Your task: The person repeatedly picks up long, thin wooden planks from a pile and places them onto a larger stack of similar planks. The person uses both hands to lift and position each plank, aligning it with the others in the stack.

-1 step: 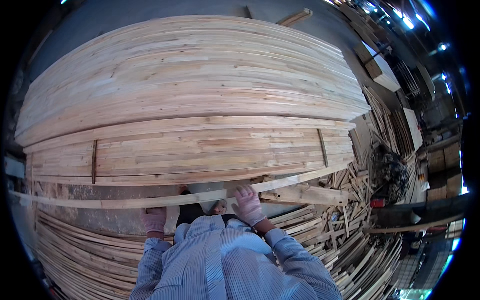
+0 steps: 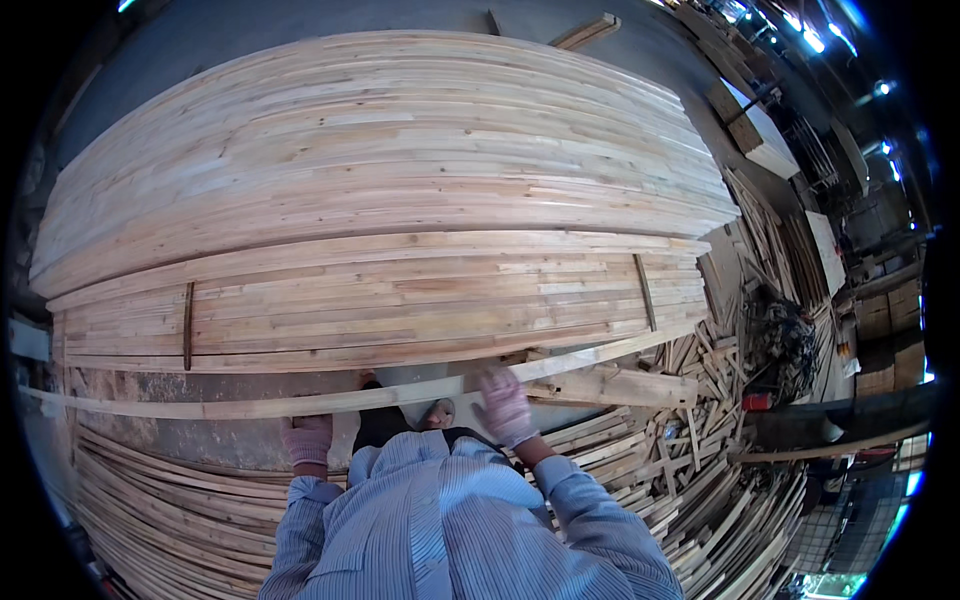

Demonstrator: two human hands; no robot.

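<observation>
1. One long thin wooden strip (image 2: 300,404) runs across the view in front of the person, from the far left edge up to the right, where it passes over the scrap pile; it sits at hand height, between the person's body and the big stack.
2. The left hand (image 2: 307,440), in a pinkish work glove, is below the strip, just touching its underside; whether its fingers are closed round the wood cannot be told from here.
3. The right hand (image 2: 505,405), also gloved, lies on the strip with its fingers spread flat over the top, not curled tight; two gloved hands in all.
4. Both striped blue sleeves (image 2: 440,520) come in from the lower edge; one toe of a shoe (image 2: 437,412) shows between the hands.
5. Beyond the strip stands one large stack of planks (image 2: 380,200), pale wood laid lengthwise in many layers; two short dark cross-sticks (image 2: 187,325) stand upright against its near face, one left and one right.
6. Under the strip is a bare grey concrete floor (image 2: 200,385), dusty and stained.
7. Near the lower left lies a low heap of thin slats (image 2: 160,500); to the right, a loose pile of offcuts (image 2: 700,420), too many to count.
8. The room is a dim workshop; bright lights (image 2: 812,40) show at the upper right.
</observation>
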